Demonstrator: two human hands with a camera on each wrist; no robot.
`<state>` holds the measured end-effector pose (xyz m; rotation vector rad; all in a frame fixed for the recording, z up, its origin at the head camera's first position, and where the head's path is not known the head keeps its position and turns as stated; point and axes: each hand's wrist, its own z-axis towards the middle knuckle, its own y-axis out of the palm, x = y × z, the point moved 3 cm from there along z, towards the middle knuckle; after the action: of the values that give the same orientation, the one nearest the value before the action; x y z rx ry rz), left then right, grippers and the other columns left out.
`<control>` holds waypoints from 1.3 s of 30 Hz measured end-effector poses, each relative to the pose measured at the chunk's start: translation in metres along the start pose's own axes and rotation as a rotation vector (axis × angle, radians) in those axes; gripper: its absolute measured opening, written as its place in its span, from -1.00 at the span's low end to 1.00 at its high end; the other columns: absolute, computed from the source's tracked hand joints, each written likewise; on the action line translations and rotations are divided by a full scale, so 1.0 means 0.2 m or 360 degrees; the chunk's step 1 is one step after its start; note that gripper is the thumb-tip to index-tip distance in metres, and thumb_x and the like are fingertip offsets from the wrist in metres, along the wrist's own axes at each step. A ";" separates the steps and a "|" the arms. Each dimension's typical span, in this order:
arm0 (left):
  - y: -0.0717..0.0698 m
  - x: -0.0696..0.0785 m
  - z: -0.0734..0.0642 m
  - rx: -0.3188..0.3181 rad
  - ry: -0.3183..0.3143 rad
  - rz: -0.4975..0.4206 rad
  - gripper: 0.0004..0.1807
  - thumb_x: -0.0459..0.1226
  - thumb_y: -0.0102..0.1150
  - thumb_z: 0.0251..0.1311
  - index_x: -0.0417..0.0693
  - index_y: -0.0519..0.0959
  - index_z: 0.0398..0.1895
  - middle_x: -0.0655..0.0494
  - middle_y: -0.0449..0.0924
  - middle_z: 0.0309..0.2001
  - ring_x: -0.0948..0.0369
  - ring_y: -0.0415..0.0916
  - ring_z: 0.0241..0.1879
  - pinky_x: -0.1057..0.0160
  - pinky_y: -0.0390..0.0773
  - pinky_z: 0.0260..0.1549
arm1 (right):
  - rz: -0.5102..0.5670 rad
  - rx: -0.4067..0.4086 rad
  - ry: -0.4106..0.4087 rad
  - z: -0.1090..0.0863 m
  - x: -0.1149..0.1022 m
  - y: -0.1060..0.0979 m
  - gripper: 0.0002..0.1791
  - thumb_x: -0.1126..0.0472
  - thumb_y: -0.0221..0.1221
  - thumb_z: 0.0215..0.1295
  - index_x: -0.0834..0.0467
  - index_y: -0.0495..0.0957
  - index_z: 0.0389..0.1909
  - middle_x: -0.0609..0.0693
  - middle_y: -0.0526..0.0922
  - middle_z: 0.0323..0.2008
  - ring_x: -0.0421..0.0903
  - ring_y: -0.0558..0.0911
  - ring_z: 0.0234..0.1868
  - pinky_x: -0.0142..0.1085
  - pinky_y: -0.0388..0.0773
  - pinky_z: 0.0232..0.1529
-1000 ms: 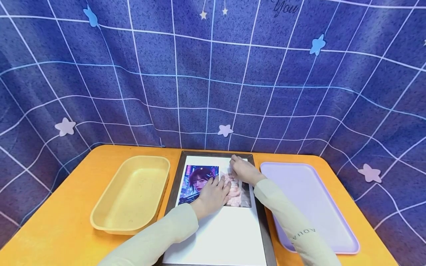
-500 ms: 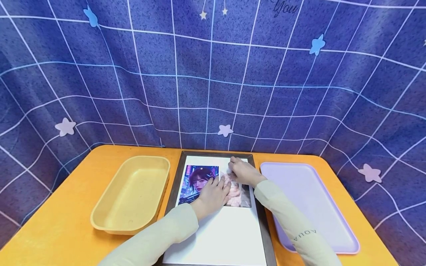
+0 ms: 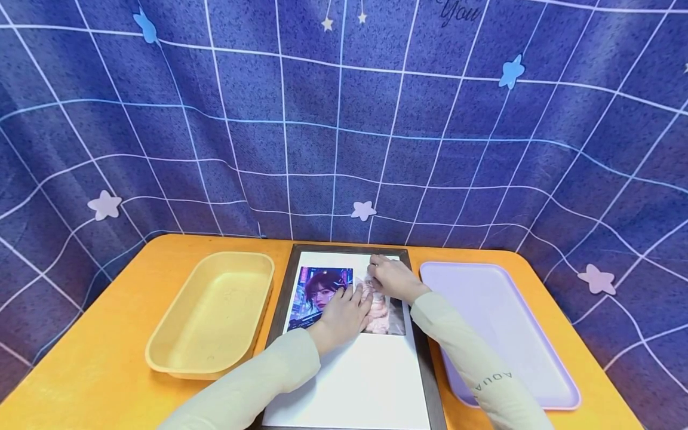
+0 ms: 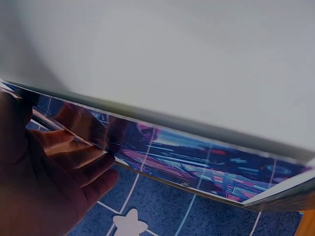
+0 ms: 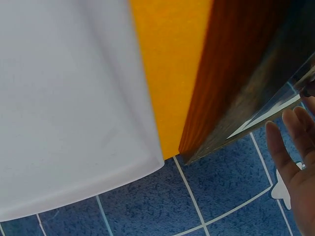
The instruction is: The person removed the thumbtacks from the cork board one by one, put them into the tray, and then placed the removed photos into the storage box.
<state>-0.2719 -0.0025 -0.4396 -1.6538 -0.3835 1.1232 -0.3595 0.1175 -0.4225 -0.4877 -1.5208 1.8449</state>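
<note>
A dark picture frame (image 3: 283, 298) with a white mat lies flat in the middle of the orange table. Two photos lie side by side on the mat: a portrait photo (image 3: 318, 286) on the left and a pink cat photo (image 3: 383, 315) on the right. My left hand (image 3: 344, 313) rests flat across the seam between them, fingers straight; in the left wrist view my left hand (image 4: 54, 182) lies beside the glossy portrait photo (image 4: 197, 162). My right hand (image 3: 388, 278) pinches the cat photo's top left corner. The right wrist view shows its fingers (image 5: 290, 147) by the picture frame (image 5: 241, 93).
A yellow tub (image 3: 161, 352) stands left of the frame and a flat lilac tray (image 3: 559, 382) right of it, seen close as the lilac tray (image 5: 69, 98) in the right wrist view. A blue grid cloth (image 3: 344, 119) hangs behind the orange table (image 3: 123, 286).
My right hand's fingertips have slid a little down and left along the cat photo's top edge. My left hand has stayed where it was.
</note>
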 end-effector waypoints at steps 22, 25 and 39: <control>-0.02 0.00 0.00 -0.0022 0.0007 -0.0063 -0.43 0.08 -0.42 0.36 0.09 0.15 0.36 0.04 0.21 0.34 0.11 0.23 0.29 0.13 0.30 0.22 | -0.0079 -0.0023 0.0060 0.01 0.01 0.00 -0.93 0.19 0.19 0.11 0.10 0.55 -0.46 -0.06 0.50 -0.30 -0.13 0.48 -0.24 -0.22 0.56 -0.20; -0.02 -0.01 0.00 -0.0016 0.0003 -0.0074 -0.43 0.08 -0.41 0.36 0.09 0.17 0.35 0.04 0.22 0.34 0.10 0.24 0.28 0.13 0.30 0.21 | -0.0104 -0.0033 0.0071 0.01 0.01 0.00 -0.92 0.16 0.19 0.12 0.09 0.54 -0.43 -0.07 0.51 -0.29 -0.13 0.48 -0.20 -0.12 0.53 -0.13; -0.03 -0.01 -0.01 -0.0044 0.0008 -0.0056 -0.43 0.09 -0.41 0.36 0.10 0.15 0.36 0.04 0.20 0.34 0.10 0.22 0.30 0.14 0.29 0.22 | -0.0133 0.0032 0.0050 0.00 0.02 -0.04 -0.89 0.20 0.22 0.07 0.13 0.52 -0.40 -0.05 0.51 -0.31 -0.09 0.50 -0.19 -0.04 0.51 -0.07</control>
<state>-0.2689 -0.0022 -0.4338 -1.6674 -0.4252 1.0917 -0.3595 0.1216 -0.4148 -0.4352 -1.4783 1.7788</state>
